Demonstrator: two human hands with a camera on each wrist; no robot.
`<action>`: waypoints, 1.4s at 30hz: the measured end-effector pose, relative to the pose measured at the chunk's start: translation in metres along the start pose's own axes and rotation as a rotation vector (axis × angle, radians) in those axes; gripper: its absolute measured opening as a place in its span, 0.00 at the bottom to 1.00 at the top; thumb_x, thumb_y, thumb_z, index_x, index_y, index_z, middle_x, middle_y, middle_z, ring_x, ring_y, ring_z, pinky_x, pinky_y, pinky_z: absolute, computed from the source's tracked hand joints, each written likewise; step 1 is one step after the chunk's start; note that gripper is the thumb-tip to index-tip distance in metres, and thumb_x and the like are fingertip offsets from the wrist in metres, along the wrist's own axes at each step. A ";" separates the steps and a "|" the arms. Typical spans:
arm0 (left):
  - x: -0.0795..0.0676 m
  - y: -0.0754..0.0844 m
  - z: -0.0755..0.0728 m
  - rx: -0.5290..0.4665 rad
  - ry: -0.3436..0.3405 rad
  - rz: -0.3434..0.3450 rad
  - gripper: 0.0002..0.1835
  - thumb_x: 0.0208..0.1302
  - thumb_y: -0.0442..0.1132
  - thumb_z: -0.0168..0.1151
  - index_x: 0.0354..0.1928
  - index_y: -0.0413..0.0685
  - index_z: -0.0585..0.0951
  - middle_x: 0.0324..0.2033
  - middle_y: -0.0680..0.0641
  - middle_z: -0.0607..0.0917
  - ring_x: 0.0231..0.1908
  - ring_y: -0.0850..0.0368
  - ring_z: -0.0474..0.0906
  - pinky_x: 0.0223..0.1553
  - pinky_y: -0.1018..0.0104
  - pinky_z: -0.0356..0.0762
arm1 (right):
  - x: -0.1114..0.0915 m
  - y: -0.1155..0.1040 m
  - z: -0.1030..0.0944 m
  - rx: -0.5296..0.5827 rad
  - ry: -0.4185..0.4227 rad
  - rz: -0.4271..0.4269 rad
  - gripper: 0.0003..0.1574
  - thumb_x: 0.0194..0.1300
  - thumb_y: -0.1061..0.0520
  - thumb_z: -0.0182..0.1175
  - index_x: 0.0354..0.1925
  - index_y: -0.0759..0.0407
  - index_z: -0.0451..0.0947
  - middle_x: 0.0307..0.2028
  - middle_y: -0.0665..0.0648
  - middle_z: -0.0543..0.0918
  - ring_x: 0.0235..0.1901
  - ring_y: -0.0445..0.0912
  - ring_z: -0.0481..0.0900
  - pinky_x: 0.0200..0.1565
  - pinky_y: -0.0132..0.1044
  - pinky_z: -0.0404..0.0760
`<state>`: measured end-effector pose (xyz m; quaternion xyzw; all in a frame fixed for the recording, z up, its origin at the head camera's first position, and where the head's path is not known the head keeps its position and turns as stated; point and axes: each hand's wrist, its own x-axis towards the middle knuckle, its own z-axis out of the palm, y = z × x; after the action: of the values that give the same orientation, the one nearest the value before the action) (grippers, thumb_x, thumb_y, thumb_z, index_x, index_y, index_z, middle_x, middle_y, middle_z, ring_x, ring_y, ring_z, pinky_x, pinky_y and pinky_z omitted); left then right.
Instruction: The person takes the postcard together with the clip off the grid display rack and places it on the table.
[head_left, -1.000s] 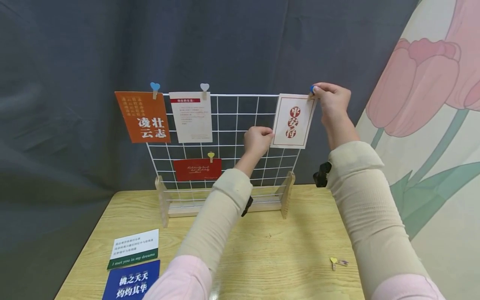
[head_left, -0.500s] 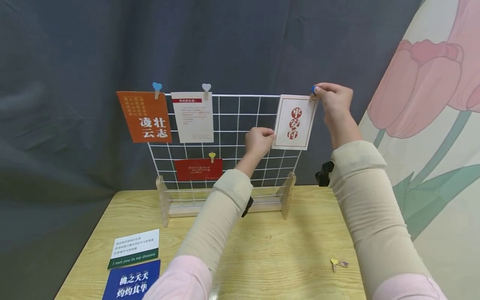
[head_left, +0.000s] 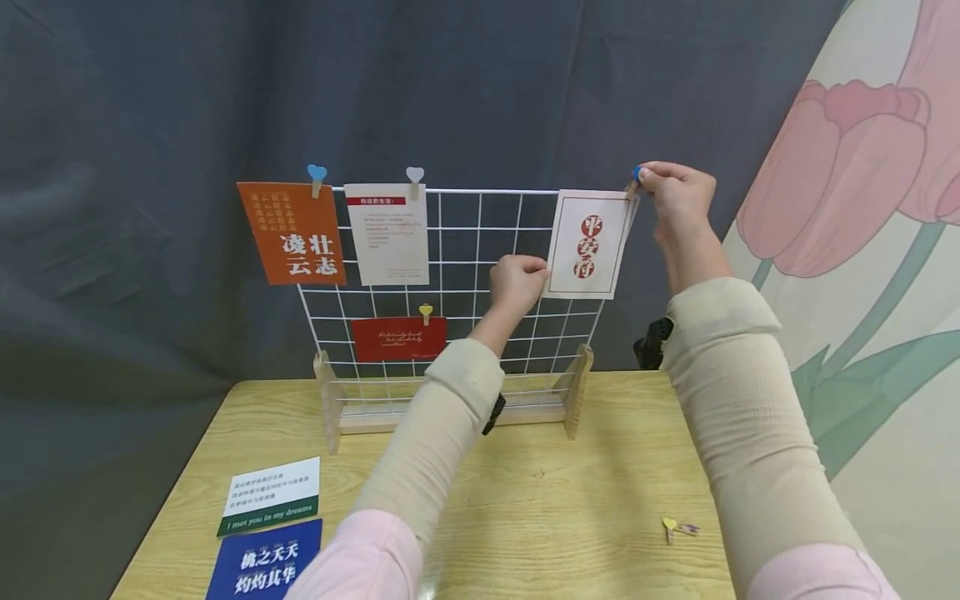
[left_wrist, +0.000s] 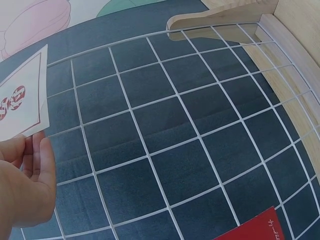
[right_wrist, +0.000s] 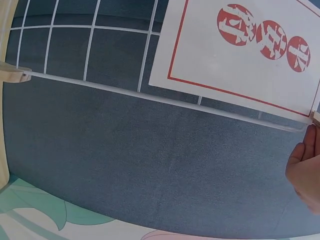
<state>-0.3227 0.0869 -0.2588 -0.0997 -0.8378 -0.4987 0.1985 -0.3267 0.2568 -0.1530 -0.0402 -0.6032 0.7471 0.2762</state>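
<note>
A white card (head_left: 566,250) with red round characters hangs at the top right of the white wire grid (head_left: 459,250). My left hand (head_left: 516,282) pinches the card's lower left edge between thumb and fingers; the left wrist view shows the same pinch from below. At the card's upper right corner my right hand (head_left: 684,196) pinches a small wooden clothespin (head_left: 632,188) topped with a blue heart. In the right wrist view only part of the right hand (right_wrist: 306,167) shows, fingertips right at the corner of the card and grid, the clothespin mostly cut off by the frame edge.
An orange card (head_left: 292,233), a white card with a red band (head_left: 386,242) and a red card (head_left: 397,339) hang clipped on the grid. Two cards, green-and-white (head_left: 270,493) and blue (head_left: 262,560), lie on the table. Small clothespins (head_left: 670,530) lie at right.
My right hand has shifted slightly right and up with the clothespin, which now sits nearer the card's outer corner. My left hand keeps its pinch on the card.
</note>
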 end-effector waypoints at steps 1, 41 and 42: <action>0.000 0.000 0.000 0.000 0.003 0.002 0.04 0.51 0.37 0.62 0.28 0.47 0.85 0.27 0.54 0.83 0.30 0.62 0.76 0.31 0.73 0.71 | 0.000 -0.001 0.000 0.006 0.001 0.000 0.08 0.51 0.68 0.59 0.19 0.61 0.81 0.22 0.52 0.76 0.25 0.42 0.72 0.37 0.27 0.66; -0.028 -0.058 -0.025 -0.384 -0.099 -0.110 0.07 0.51 0.30 0.61 0.33 0.35 0.81 0.24 0.43 0.81 0.22 0.60 0.75 0.27 0.72 0.76 | -0.014 0.018 -0.041 0.140 -0.121 0.106 0.08 0.54 0.67 0.56 0.22 0.61 0.80 0.22 0.53 0.80 0.22 0.40 0.75 0.29 0.26 0.72; -0.029 -0.059 -0.025 -0.386 -0.100 -0.106 0.06 0.51 0.30 0.61 0.32 0.34 0.81 0.24 0.43 0.81 0.21 0.60 0.75 0.26 0.72 0.76 | -0.014 0.020 -0.042 0.130 -0.124 0.107 0.08 0.53 0.66 0.57 0.22 0.61 0.80 0.23 0.53 0.80 0.23 0.40 0.75 0.29 0.26 0.72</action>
<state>-0.3125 0.0376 -0.3077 -0.1162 -0.7396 -0.6542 0.1074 -0.3054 0.2847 -0.1862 -0.0078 -0.5665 0.7993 0.2000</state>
